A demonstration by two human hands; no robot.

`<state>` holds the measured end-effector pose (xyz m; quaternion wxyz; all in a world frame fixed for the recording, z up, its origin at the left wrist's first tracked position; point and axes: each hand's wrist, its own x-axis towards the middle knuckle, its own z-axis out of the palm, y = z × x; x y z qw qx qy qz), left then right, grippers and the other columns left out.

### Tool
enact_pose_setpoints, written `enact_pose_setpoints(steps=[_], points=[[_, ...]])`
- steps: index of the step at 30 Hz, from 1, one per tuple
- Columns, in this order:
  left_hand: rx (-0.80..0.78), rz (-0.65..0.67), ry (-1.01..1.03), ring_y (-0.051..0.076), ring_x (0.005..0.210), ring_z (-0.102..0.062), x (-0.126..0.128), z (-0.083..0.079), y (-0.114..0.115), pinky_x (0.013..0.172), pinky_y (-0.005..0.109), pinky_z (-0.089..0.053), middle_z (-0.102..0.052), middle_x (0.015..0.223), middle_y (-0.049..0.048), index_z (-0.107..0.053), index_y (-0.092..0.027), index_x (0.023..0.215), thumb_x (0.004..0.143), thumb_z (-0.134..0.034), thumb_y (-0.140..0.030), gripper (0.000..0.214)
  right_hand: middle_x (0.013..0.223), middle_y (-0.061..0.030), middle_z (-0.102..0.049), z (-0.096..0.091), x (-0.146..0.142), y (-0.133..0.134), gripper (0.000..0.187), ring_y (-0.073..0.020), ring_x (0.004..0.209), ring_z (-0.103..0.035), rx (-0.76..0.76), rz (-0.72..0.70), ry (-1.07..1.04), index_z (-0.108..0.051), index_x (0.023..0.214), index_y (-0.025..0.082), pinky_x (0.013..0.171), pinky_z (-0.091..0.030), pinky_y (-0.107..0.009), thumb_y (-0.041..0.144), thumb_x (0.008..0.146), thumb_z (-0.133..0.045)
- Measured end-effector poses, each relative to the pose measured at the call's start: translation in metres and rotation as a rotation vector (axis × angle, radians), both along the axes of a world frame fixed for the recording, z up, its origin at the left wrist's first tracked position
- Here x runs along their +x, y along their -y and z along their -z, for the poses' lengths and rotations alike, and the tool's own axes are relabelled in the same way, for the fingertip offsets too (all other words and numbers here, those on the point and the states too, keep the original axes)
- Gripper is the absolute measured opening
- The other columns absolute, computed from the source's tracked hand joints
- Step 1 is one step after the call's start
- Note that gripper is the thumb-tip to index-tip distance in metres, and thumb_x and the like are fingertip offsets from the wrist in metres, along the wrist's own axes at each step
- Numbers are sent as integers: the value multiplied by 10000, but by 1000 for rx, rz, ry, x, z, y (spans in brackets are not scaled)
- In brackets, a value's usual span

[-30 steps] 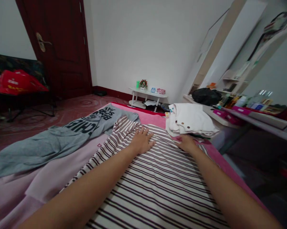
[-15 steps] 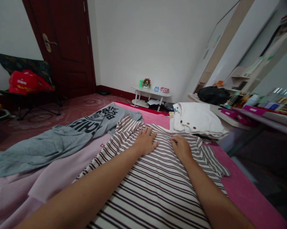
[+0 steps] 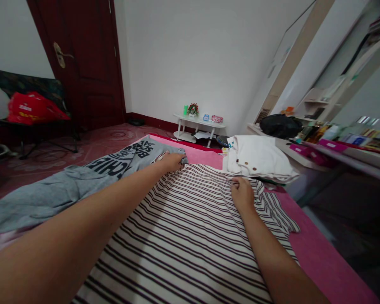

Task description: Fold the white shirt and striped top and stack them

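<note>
A white shirt with dark stripes (image 3: 190, 228) lies spread out in front of me, its right sleeve angled outward. My left hand (image 3: 173, 162) is at the shirt's far left shoulder, its fingers bent together on the fabric; the fingertips are partly hidden. A bit of the left sleeve shows behind that hand. On the far right part of the shirt, below the collar edge, my right hand (image 3: 243, 195) is closed with its fingers curled against the cloth. The fabric has small creases beside it.
A grey garment with black lettering (image 3: 114, 166) lies to the left. Folded white clothing (image 3: 261, 156) sits beyond my right hand on the pink bed cover (image 3: 322, 253). A cluttered dressing table (image 3: 306, 158) stands at the right, a low white table (image 3: 199, 121) by the wall.
My left hand has moved left and away from me, from lying flat with fingers spread to bent at the shoulder. My right hand stays curled at nearly the same spot.
</note>
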<state>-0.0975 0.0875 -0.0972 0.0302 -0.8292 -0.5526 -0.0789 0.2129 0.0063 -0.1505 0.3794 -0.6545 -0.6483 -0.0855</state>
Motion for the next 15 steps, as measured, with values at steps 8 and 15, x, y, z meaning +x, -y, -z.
enact_pose_setpoints(steps=[8,15], points=[[125,-54,-136,265,1018,-594,-4,-23,7,884,372,-386,-673,1051,132,-644,-170,1046,852,-484,-162,251,923,-51,-612,-2,-2,3,265,-170,811,-567,-63,-56,6,-662,929,169,807,-440,-288,125,749,-473],[383,-32,-307,286,1088,-506,4,-17,22,971,448,-300,-622,1074,163,-674,-113,916,833,-460,-69,233,1048,-68,-636,-3,-5,2,275,-194,998,-546,-144,-70,135,-689,976,177,936,-397,-298,137,811,-473]])
